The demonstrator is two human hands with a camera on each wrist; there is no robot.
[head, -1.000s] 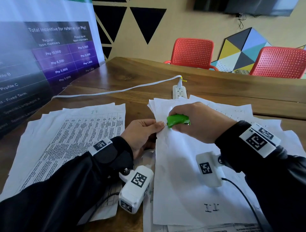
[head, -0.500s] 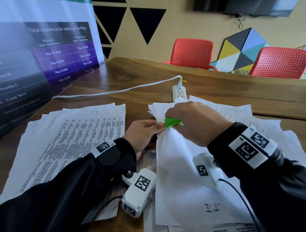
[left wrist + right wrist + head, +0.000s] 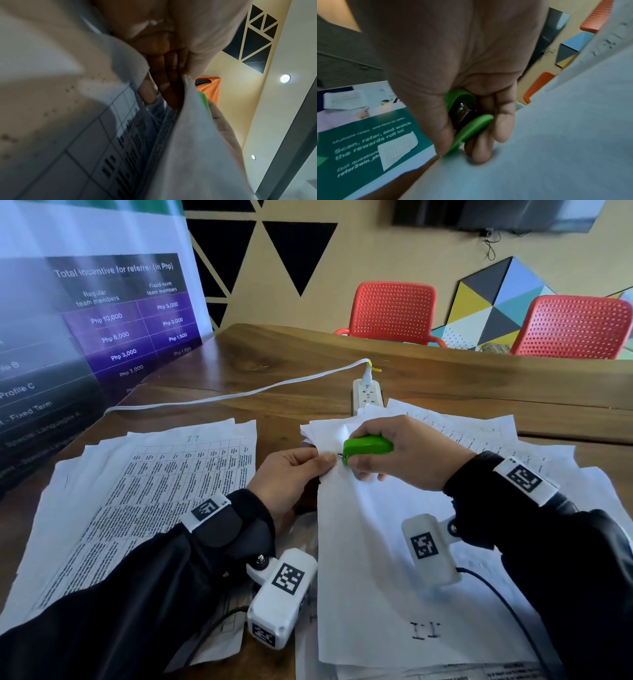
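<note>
My right hand [image 3: 404,455] grips a small green stapler [image 3: 367,447], its metal mouth at the upper left corner of a set of white sheets [image 3: 373,559]. From the right wrist view the stapler [image 3: 467,121] sits between thumb and curled fingers against the paper [image 3: 556,135]. My left hand [image 3: 291,474] pinches that same corner of the sheets from the left, thumb on top. The left wrist view shows the fingers [image 3: 164,75] under the lifted paper edge [image 3: 188,135], with a sliver of the green stapler [image 3: 204,102] beyond.
A spread of printed table sheets [image 3: 144,491] lies at the left on the wooden table [image 3: 308,364]. More loose sheets [image 3: 513,446] lie under my right arm. A white power strip [image 3: 367,393] with its cable sits behind the papers. A banner [image 3: 85,337] stands left; red chairs [image 3: 394,309] stand behind.
The stapler has come back into sight at the paper corner, with its mouth turned toward my left fingertips. The sheet corner is lifted and bunched slightly more. My left hand keeps its pinch.
</note>
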